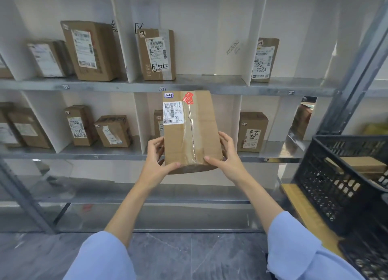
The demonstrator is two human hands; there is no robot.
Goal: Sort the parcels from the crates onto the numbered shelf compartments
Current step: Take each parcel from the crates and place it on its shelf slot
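**Parcel in both hands, read and ready for its compartment**

The brown cardboard parcel with clear tape down its front [189,132] is held upright in the air in front of the grey metal shelf unit [231,88], between its upper and middle boards. The left hand [156,160] grips its lower left edge and the right hand [226,153] grips its lower right edge. On each hand the thumb lies on the front face and the fingers are curled round the side.

A small handwritten tag [168,95] at the top left corner of the parcel seems to read 1-4. I judge that the step in hand is the reading of this number, and that the placing is not yet done.

On the edge of the upper board, the small label [162,89] just above the parcel seems to read 1-3. The label further right [291,92] seems to read 1-4. So the next move probably calls for lifting the parcel up and to the right, past the white divider panel [249,48].

In that compartment one brown box with a white label [265,59] stands close to the divider. To the right of it there is open board, enough for the parcel as far as I can judge.

The slanted grey metal post [357,69] crosses the right side of this compartment. The black plastic crate [336,174] stands low at the right on a wooden surface [304,208], near the right elbow. The parcel must also rise over the front edge of the upper board.
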